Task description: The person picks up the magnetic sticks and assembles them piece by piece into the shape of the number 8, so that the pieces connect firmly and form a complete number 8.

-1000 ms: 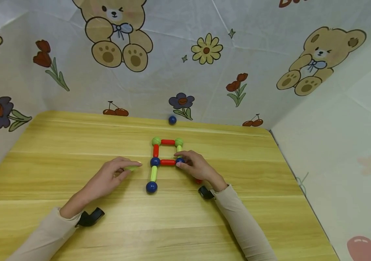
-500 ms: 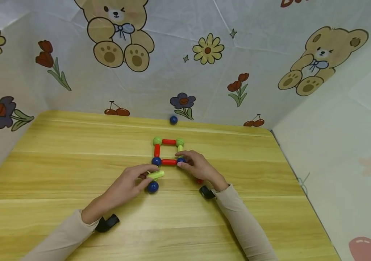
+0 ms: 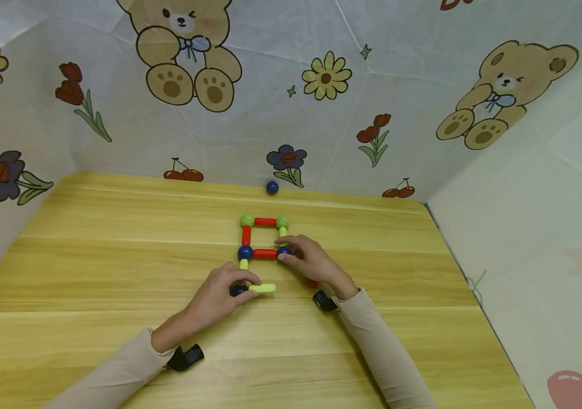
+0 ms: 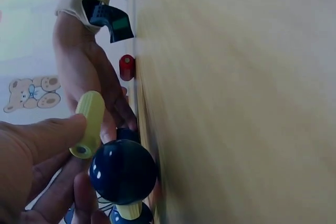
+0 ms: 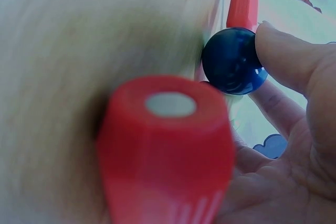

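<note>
A square of magnetic rods and balls lies on the table, with red rods (image 3: 265, 254) and green balls (image 3: 247, 220) at its far corners. From its near left blue ball (image 3: 245, 253), a yellow-green rod runs toward me to another blue ball (image 4: 123, 171). My left hand (image 3: 219, 295) pinches a loose yellow-green magnetic rod (image 3: 264, 288) between thumb and fingers; its end is close to that nearest ball, and I cannot tell if they touch. My right hand (image 3: 310, 260) holds the blue ball (image 5: 233, 60) at the square's near right corner, thumb against it.
A red magnetic rod (image 5: 168, 156) lies on the table beneath the right wrist, mostly hidden in the head view. One loose blue ball (image 3: 272, 188) sits at the far table edge, against the printed cloth (image 3: 250, 130). Black wrist cameras (image 3: 186, 358) jut out near the tabletop.
My left hand has moved right and slightly nearer to me, carrying the yellow-green rod from left of the structure to the nearest blue ball. My right hand has stayed on its ball.
</note>
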Demonstrator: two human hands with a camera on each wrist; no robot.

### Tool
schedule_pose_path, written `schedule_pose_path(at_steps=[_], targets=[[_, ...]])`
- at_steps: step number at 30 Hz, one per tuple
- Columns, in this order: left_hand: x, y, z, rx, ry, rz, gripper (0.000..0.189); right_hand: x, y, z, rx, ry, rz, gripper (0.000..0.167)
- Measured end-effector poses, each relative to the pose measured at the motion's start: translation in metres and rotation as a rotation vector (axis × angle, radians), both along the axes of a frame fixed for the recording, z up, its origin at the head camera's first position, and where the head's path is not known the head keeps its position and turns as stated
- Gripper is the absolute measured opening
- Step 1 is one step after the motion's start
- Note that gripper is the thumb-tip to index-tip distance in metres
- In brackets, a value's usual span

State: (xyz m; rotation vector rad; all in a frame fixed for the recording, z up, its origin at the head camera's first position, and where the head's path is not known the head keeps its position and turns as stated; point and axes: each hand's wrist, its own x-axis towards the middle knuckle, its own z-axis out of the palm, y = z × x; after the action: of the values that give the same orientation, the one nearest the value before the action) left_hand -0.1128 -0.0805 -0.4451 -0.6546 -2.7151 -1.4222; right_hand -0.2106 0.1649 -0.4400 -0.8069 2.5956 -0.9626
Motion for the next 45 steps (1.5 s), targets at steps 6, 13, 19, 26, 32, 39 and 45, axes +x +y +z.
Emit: schedule_pose_path(at_steps=[6, 13, 19, 26, 32, 39, 45], targets=[[0.001, 0.002, -0.001, -0.035, -0.069, 0.03, 0.015, 0.0, 0.0, -0.001, 0.0, 0.011, 0.005, 0.037], [0.0, 0.0, -0.004, -0.052, -0.077, 0.053, 0.014, 0.0, 0.0, 0.0, -0.006, 0.009, 0.01, 0.037], [-0.001, -0.004, -0.003, -0.079, -0.091, 0.012, 0.018, 0.001, -0.001, -0.001, -0.005, 0.014, 0.003, 0.036], [-0.002, -0.014, 0.0, -0.049, -0.14, -0.108, 0.036, 0.001, -0.002, 0.0, 0.011, 0.008, -0.01, 0.035], [-0.003, -0.01, -0.007, -0.153, -0.149, -0.107, 0.035, 0.001, 0.0, 0.0, 0.01, 0.013, -0.007, 0.036], [-0.006, 0.003, -0.008, -0.342, -0.074, -0.128, 0.035, 0.0, 0.001, -0.002, 0.008, 0.0, -0.009, 0.036], [-0.006, 0.01, -0.003, -0.435, -0.112, -0.086, 0.034, -0.003, 0.001, -0.001, 0.0, 0.005, 0.012, 0.035]])
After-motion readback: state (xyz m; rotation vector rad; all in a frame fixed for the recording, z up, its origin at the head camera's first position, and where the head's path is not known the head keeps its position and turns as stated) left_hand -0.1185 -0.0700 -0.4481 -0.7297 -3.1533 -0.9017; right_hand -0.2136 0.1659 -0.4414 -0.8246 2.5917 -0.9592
